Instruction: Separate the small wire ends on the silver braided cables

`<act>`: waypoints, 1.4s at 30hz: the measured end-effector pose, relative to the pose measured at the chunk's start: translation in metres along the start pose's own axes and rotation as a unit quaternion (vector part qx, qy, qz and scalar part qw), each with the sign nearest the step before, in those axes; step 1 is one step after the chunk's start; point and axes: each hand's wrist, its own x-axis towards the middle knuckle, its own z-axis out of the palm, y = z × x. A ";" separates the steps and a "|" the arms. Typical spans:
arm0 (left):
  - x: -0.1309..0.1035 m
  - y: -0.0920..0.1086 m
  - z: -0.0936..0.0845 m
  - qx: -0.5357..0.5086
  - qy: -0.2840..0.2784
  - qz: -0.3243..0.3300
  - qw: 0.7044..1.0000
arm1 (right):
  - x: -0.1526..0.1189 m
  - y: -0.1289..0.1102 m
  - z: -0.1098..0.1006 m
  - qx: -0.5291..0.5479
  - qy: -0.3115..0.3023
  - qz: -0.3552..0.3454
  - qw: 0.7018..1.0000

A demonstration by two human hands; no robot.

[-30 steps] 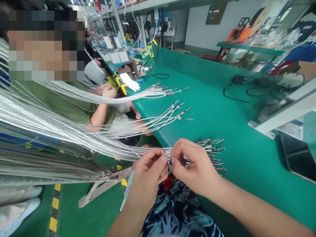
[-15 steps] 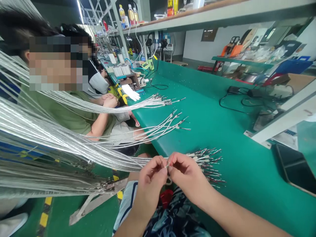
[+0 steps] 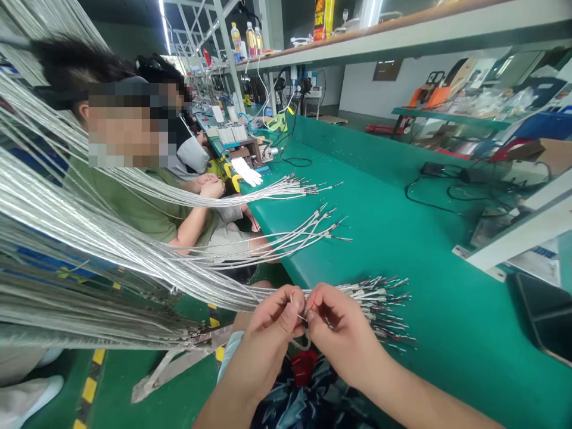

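My left hand (image 3: 274,325) and my right hand (image 3: 337,322) meet at the table's near edge, fingertips almost touching. Each pinches thin wires at the end of one white cable (image 3: 301,344), which loops below the fingers. A red wire shows at my right fingers. Just behind my right hand, a dense cable bundle (image 3: 379,298) lies on the green table (image 3: 451,286), its stripped ends fanned out with dark, red and white tips. Two smaller bundles, a middle one (image 3: 308,235) and a far one (image 3: 286,187), rest farther along the edge.
A person in a green shirt (image 3: 134,202) sits at the left behind hanging cables (image 3: 111,238). A white glove (image 3: 246,171) lies near a small machine (image 3: 245,149). At the right are a phone (image 3: 545,316), a white metal post (image 3: 513,238) and black cords (image 3: 429,205).
The view has shifted, so the surroundings sit slightly farther right. My hands stay together, with the fingers slightly repositioned on the wires, and the cable loop beneath them shows more.
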 end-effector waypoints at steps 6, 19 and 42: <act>0.001 0.008 0.005 -0.114 0.063 0.049 0.990 | 0.000 -0.005 -0.001 0.002 0.000 -0.018 1.000; -0.019 -0.010 0.001 0.272 0.007 0.055 0.961 | 0.000 -0.015 -0.015 0.011 0.022 -0.045 0.999; -0.010 0.009 0.011 0.156 0.077 0.055 0.983 | -0.010 -0.035 -0.019 -0.313 0.008 -0.236 0.920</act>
